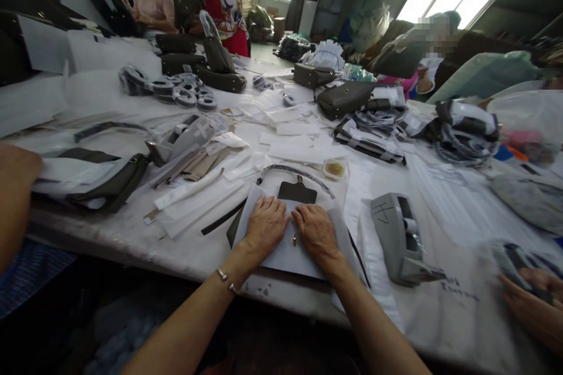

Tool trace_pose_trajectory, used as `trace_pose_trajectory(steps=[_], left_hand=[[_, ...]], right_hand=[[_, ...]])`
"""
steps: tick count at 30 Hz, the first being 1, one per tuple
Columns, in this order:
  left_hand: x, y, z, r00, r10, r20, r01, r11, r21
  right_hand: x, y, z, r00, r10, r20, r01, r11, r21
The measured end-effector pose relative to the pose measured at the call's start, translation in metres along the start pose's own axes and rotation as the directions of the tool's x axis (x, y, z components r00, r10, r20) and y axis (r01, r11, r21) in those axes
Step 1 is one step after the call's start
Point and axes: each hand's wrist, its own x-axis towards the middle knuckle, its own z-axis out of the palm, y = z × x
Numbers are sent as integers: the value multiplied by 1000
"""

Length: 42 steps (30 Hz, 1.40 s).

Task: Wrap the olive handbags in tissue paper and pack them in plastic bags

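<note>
At the near edge of the white table [466, 328], a dark bag [236, 227], flat, with white paper [272, 261] over most of it. On top of the paper, the left hand [268, 220] and the right hand [314, 228], both palm down and spread flat, with nothing in their grip. Thumbs very near each other. Between the wrists and the thumbs, a small gold clasp [294, 240] on the white. Just past the fingertips, a dark flap [297, 193] with a bit of metal at its tip. Round the flap, a bent handle [303, 171] in a thin wrap. Beside the handle, to the right, a little dish [334, 169] of something yellow. Right of the bag, a grey tape holder [391, 234] with pen marks on its side. To the left, long pale strips [189, 205] in a messy heap, and one more bag [127, 181]. At the far right, another person's hand [528, 299], near the table edge, too blurry to tell its hold
</note>
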Motion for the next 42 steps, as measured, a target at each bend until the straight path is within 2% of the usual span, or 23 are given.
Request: trace_pose_trajectory(steps=[5, 10, 16, 19, 26, 29, 33, 36, 38, 40, 42], left_hand=[[8, 0, -11, 999, -3, 33, 2, 1000, 23], [14, -5, -10, 1000, -21, 14, 21, 999, 27], [15, -6, -5, 1000, -20, -10, 20, 998, 57], [15, -4, -6, 999, -35, 0, 35, 997, 73], [18, -3, -4, 999, -32, 8, 31, 998, 60], [20, -3, -1, 1000, -21, 20, 19, 998, 60], [20, -2, 1, 1000, -16, 24, 14, 998, 67], [19, -2, 0, 1000, -12, 15, 11, 997, 73], [19, -2, -1, 1000, -5, 13, 4, 997, 74], [20, -2, -1, 1000, 1, 9, -2, 998, 70], [20, -3, -1, 1000, -5, -2, 5, 998, 68]], right_hand=[[4, 0, -10, 997, 40, 65, -36, 998, -58], [10, 4, -11, 991, 18, 130, -9, 998, -65], [6, 5, -4, 997, 36, 65, -31, 997, -72], [5, 5, -4, 997, 63, 54, -59, 995, -76], [13, 6, -1, 969, 201, 143, -192, 979, -74], [14, 9, 4, 962, 259, 86, -262, 965, 19], [12, 15, 15, 959, 248, -139, -222, 958, 179], [15, 19, 20, 945, 289, -151, -234, 923, 305], [19, 23, 21, 931, 350, -103, -271, 851, 450], [22, 28, 18, 902, 427, -63, -297, 720, 627], [23, 33, 12, 883, 466, -54, -269, 597, 756]])
